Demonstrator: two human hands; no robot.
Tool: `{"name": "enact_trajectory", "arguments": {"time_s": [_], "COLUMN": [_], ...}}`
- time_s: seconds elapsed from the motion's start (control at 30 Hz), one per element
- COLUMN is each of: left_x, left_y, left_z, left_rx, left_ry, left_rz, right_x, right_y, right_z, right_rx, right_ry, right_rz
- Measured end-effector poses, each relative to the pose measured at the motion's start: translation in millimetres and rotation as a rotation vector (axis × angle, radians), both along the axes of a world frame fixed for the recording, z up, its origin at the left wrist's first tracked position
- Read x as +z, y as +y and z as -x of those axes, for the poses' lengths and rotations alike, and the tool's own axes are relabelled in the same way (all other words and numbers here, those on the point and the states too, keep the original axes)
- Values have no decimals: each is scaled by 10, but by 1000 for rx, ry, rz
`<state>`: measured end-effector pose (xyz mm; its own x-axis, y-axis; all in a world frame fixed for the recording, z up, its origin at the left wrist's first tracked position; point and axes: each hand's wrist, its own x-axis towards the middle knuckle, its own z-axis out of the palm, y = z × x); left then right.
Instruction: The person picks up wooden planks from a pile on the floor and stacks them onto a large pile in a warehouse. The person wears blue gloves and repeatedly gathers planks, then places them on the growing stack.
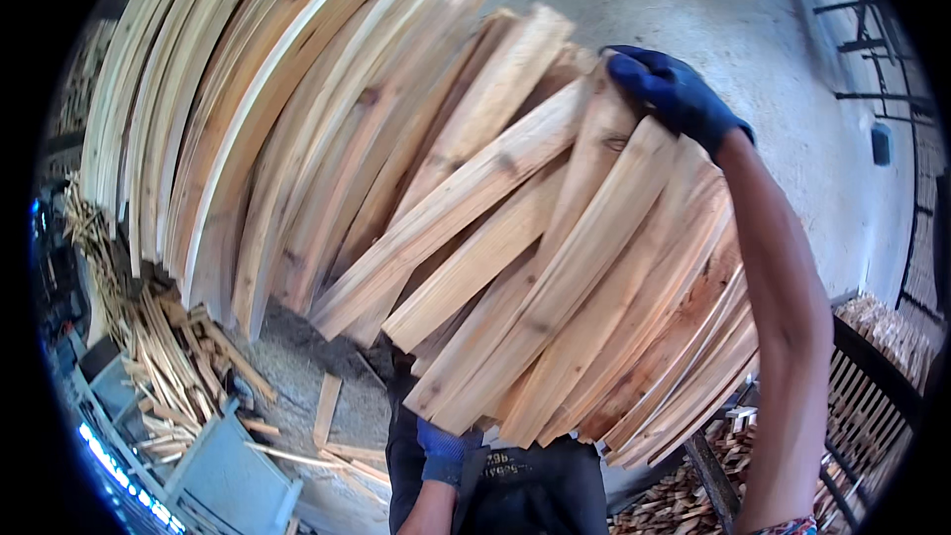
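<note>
Right hand [674, 89] grips plank bundle [555, 267] above concrete floor [644, 0], scraps [168, 357] scattered.

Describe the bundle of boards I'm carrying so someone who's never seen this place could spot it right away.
Start at the big stack of long pale planks filling the upper left. Just right of it, mid-picture, is the bundle: shorter boards fanned out loosely. Unlike the stack, it has a blue-gloved right hand on its top end and a gloved left hand under its bottom end.

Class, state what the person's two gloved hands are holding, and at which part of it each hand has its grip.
An armful of pale wooden slats: the right hand grips the far top ends, the left hand supports the near bottom ends.
</note>
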<state>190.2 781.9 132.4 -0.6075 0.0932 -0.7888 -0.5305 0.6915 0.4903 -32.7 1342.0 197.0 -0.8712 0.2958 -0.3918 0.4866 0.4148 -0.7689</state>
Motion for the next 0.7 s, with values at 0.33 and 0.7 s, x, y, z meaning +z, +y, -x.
{"name": "enact_trajectory", "arguments": {"time_s": [0.33,0.7], "left_x": [502,167], "left_y": [-216,431], "left_z": [575,2065], "left_rx": [350,394], "left_ry": [-64,256], "left_rz": [-83,-198], "right_x": [52,-233], "right_y": [-137,-2798], "right_z": [-368,279], "right_rx": [-67,750], "right_ry": [187,304], "right_rz": [-858,-281]}}
